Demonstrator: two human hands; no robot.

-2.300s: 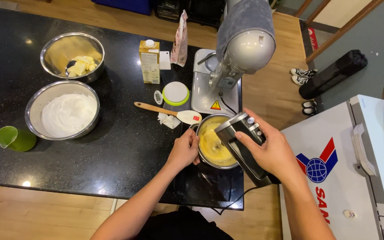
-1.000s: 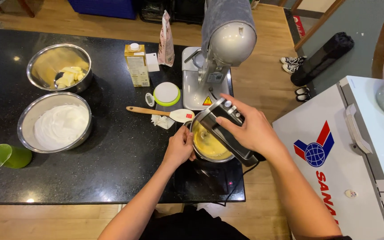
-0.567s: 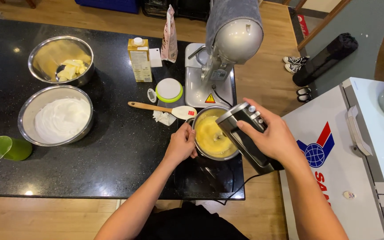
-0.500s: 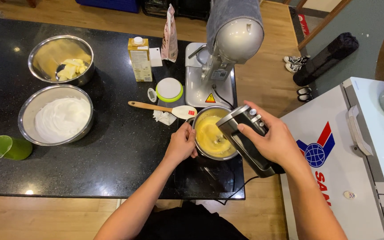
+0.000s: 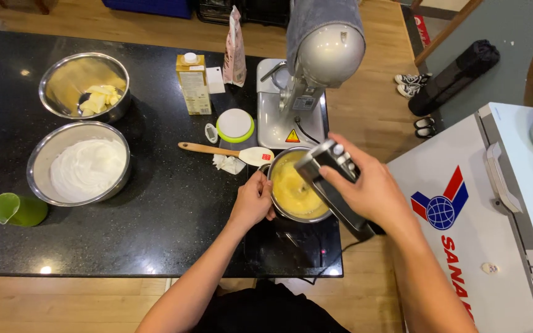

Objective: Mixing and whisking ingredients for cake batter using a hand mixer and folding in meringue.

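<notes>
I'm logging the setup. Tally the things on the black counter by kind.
Metal bowls: 3 (butter bowl, white cream bowl, yellow batter bowl)
Mixers: 2 (stand mixer, hand mixer)
Spatula: 1
Carton: 1
Bag: 1
Green cup: 1
Green-rimmed lid: 1
Total: 10

A grey stand mixer [image 5: 316,68] is standing at the far edge of the black desk [image 5: 155,234]. Just left of the stand mixer, a round white lid with a green rim [image 5: 235,125] is lying flat, and a wooden-handled spatula [image 5: 226,151] is resting in front of that lid. Farther left of the stand mixer a yellow carton [image 5: 194,83] is standing upright, with a paper bag [image 5: 235,46] beside it. Well left of the stand mixer, a steel bowl of butter pieces [image 5: 84,86] is sitting behind a steel bowl of white cream [image 5: 80,163]; a green cup [image 5: 16,209] is lying nearest the left edge.
</notes>
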